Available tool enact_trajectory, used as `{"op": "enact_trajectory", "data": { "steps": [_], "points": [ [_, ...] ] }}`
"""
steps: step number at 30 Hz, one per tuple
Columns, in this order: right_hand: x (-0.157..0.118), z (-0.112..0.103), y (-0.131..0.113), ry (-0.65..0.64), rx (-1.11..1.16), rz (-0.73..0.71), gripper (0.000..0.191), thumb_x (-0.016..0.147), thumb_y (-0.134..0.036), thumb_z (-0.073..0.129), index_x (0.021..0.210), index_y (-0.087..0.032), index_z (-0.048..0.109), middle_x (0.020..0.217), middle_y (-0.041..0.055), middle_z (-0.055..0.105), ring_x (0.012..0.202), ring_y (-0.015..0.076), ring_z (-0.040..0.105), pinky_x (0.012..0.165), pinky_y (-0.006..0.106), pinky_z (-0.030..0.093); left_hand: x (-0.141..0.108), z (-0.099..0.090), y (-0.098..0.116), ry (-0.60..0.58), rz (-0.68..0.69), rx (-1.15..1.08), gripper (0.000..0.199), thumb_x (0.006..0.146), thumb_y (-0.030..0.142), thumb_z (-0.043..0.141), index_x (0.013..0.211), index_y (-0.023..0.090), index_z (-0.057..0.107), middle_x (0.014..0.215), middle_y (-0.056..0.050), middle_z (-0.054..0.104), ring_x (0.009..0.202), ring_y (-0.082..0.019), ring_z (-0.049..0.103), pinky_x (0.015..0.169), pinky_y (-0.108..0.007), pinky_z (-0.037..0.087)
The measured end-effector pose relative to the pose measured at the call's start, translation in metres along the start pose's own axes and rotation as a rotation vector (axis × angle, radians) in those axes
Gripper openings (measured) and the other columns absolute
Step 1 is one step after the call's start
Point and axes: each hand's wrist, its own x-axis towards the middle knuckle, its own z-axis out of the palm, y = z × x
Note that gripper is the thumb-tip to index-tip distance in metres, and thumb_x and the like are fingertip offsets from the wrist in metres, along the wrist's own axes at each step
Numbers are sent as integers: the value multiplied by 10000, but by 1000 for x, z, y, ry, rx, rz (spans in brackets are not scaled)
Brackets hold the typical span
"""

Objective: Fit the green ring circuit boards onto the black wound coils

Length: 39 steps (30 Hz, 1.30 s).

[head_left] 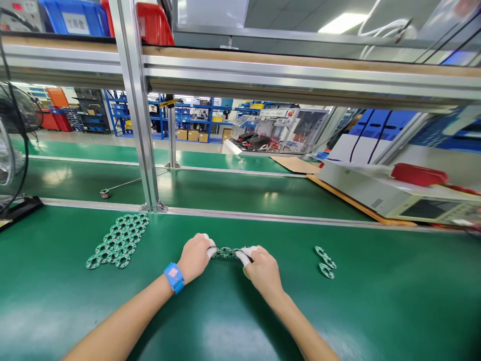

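Between my two hands stretches a short strip of ring-shaped green circuit boards (pixel 226 252), held just over the green bench top. My left hand (pixel 196 256), with white finger cots and a blue wrist strap (pixel 174 278), pinches the strip's left end. At the right end my right hand (pixel 261 265), also in white finger cots, is closed on it. The fingers hide both ends of the strip. Off to the left lies a joined sheet of several ring boards (pixel 119 238). A few separate ring boards (pixel 326 268) rest to the right of my right hand.
An aluminium post (pixel 137 110) rises from the bench behind the sheet, carrying a shelf with blue (pixel 77 19) and red bins (pixel 154 24). A fan (pixel 15 110) stands at far left. On the right sits a white equipment case (pixel 368 185) with a red object (pixel 419 174) on it.
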Motion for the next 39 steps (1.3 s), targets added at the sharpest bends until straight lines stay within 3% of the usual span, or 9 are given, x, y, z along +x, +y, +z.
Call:
{"op": "enact_trajectory", "data": {
  "steps": [3, 7, 13, 17, 22, 31, 33, 36, 39],
  "points": [
    [2, -1, 5, 47, -21, 63, 375, 887, -281, 401, 738, -180, 730, 685, 98, 668, 720, 226, 583, 636, 298, 427, -1, 1, 10, -4, -20, -25, 208, 899, 237, 447, 864, 190, 646, 853, -41, 596, 843, -184, 544, 741, -268, 410],
    [7, -6, 7, 23, 23, 16, 265, 845, -319, 515, 967, -184, 707, 937, 93, 694, 889, 231, 590, 738, 297, 443, -1, 4, 17, -13, -12, -81, 185, 896, 227, 451, 875, 207, 634, 880, -27, 589, 838, -173, 556, 704, -248, 413],
    [7, -3, -4, -7, 38, -3, 179, 815, -277, 590, 726, -223, 736, 673, 36, 685, 707, 193, 583, 651, 275, 402, 7, 14, 16, -26, 34, -180, 124, 857, 199, 512, 874, 177, 633, 881, -38, 593, 866, -175, 551, 777, -256, 418],
    [8, -5, 1, 64, 1, 78, 241, 836, -225, 544, 691, -178, 732, 656, 86, 666, 730, 229, 566, 684, 324, 385, 15, 20, 19, -33, 48, -222, 118, 838, 152, 510, 844, 149, 629, 854, -56, 591, 826, -187, 552, 767, -282, 417],
    [13, -12, 7, 68, 57, 39, 180, 792, -281, 636, 944, -229, 718, 901, 56, 700, 889, 211, 575, 764, 300, 423, 23, 20, 26, -27, 110, -259, 123, 840, 151, 508, 831, 160, 630, 834, -47, 595, 806, -180, 544, 760, -279, 410],
    [11, -1, 0, 51, 9, 182, 176, 818, -245, 590, 724, -220, 736, 673, 43, 670, 731, 199, 574, 647, 279, 423, 43, 46, 37, 29, 127, -189, 195, 825, 116, 421, 819, 142, 615, 856, -83, 597, 821, -198, 566, 797, -322, 436],
    [7, -8, 2, 58, -2, 192, 161, 828, -262, 574, 861, -207, 723, 799, 62, 684, 797, 212, 574, 696, 300, 432, 44, 49, 32, 60, 143, -169, 224, 833, 212, 448, 964, 117, 602, 997, -129, 590, 952, -239, 553, 881, -368, 414],
    [-11, -20, -1, 69, -19, 154, 297, 782, -333, 629, 1054, -213, 639, 1042, 74, 641, 942, 237, 541, 812, 347, 421, 41, 56, 4, 192, 121, -54, 555, 813, 445, 452, 1206, 55, 479, 1265, -207, 455, 1195, -331, 400, 1018, -457, 294],
    [-36, -15, -6, -11, -62, -69, 485, 719, -504, 649, 1128, -258, 563, 1186, 68, 566, 1089, 270, 468, 944, 428, 355, 39, 77, -34, 205, 5, 64, 751, 760, 532, 393, 1281, -10, 384, 1294, -236, 434, 1229, -361, 377, 1021, -463, 302]
  ]
}}
